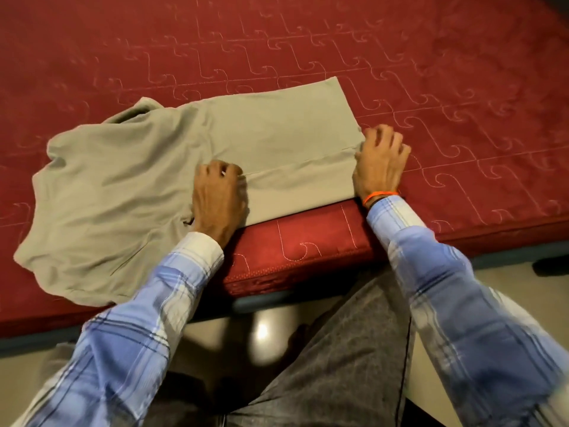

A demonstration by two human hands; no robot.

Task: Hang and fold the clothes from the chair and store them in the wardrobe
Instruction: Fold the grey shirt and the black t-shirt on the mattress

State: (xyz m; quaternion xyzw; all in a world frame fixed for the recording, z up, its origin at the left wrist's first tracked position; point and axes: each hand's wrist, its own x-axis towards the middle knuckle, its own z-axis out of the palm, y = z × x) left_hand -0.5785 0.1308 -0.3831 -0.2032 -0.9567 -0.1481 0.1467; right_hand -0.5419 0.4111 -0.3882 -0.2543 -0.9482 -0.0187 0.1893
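Observation:
A grey-green garment (147, 167) lies on the red quilted mattress (369, 50). Its right part is laid flat and smooth with a fold line along the near side; its left part is rumpled. My left hand (218, 195) rests on the garment near its middle, fingers curled, pinching the edge of the folded layer. At the garment's right edge, my right hand (380, 161) pinches the same layer with curled fingers. An orange band sits on my right wrist.
The mattress front edge (308, 251) runs just below my hands, with a dark bed frame under it. Glossy pale floor (261, 331) shows beneath. My leg in dark grey trousers (338, 359) stands close to the bed.

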